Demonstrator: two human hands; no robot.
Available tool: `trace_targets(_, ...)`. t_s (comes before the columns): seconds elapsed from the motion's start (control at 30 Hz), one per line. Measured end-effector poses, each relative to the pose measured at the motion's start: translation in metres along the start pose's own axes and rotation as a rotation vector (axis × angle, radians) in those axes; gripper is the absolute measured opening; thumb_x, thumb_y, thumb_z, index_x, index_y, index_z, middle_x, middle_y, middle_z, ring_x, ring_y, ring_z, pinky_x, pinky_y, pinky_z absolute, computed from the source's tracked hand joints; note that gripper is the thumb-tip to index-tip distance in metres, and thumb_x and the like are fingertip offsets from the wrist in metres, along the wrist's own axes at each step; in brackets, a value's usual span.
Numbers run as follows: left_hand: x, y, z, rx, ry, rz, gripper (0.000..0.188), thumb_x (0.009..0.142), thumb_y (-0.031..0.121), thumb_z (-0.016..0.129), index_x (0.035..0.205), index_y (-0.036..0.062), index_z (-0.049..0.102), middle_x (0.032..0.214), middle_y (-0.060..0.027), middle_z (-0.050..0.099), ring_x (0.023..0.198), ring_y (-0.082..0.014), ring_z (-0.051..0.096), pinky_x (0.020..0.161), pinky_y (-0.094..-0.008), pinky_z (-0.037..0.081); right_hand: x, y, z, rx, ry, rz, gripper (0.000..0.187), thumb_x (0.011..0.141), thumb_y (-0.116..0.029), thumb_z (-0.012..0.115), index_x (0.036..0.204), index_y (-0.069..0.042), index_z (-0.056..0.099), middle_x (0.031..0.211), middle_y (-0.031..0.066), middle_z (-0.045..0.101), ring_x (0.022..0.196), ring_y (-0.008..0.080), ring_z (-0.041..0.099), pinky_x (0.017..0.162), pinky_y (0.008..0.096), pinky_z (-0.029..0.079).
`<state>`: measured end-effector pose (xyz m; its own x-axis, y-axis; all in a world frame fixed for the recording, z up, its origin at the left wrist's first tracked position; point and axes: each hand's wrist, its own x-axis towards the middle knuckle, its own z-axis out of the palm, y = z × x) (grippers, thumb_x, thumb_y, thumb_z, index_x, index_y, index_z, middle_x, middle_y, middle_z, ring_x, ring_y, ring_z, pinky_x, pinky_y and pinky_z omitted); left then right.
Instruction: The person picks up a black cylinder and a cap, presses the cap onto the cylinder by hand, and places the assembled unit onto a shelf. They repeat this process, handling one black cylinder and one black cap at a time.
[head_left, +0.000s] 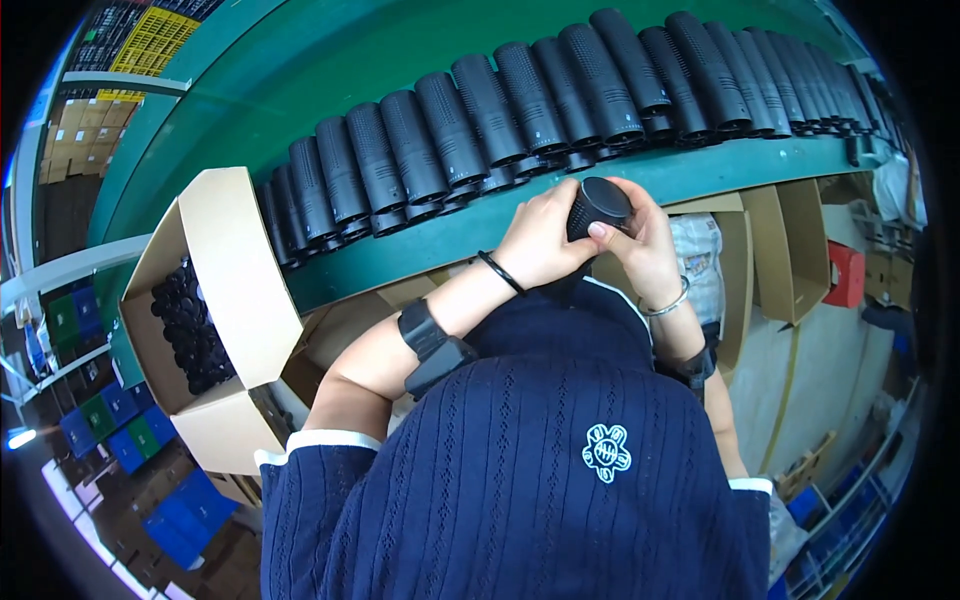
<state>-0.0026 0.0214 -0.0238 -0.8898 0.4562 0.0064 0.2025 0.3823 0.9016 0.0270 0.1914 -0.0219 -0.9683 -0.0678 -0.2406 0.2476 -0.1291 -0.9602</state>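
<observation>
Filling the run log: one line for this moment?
left grip: on black cylinder | right grip: on same cylinder | green bench: row of black tubes | open carton, left: black parts

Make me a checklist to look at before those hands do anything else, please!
1. Left hand and right hand both on the black cylinder: ok.
2. Its lower end undamaged: cannot tell, it is hidden.
3. Black textured cylinders lined up along the green workbench: ok.
4. Cardboard box open, small black parts inside: ok.
5. Wrists bare: not ok, black bracelet on the left, silver bangle on the right.
</observation>
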Motion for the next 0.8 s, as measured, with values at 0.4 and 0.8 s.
trace_targets(0.4,0.015,-0.039,0.001,-0.937,-0.324,-0.314,0.057,0.077,0.009,0.081,0.122,0.0045,0.046,0.113,-0.0077,0.062,0.107,-0.0169,0.060,0.096,-0.0327,0.048,0.006,0.002,-0.005,0.102,0.005,0.060,0.060,0.082,-0.005,0.074,0.136,0.001,0.048,0.120,0.0085,0.060,0.112,0.0139,0.055,0.095,0.0280,0.047)
trace_targets(0.8,0.008,-0.005,0.007,-0.238,-0.205,-0.092,0.070,0.075,0.032,0.084,0.123,-0.0023,0.047,0.103,-0.0159,0.064,0.097,-0.0214,0.064,0.077,-0.0349,0.053,-0.007,-0.013,-0.021,0.096,-0.089,0.093,0.065,0.082,-0.003,0.072,0.140,-0.001,0.044,0.125,0.0070,0.059,0.113,0.0139,0.056,0.100,0.0289,0.043)
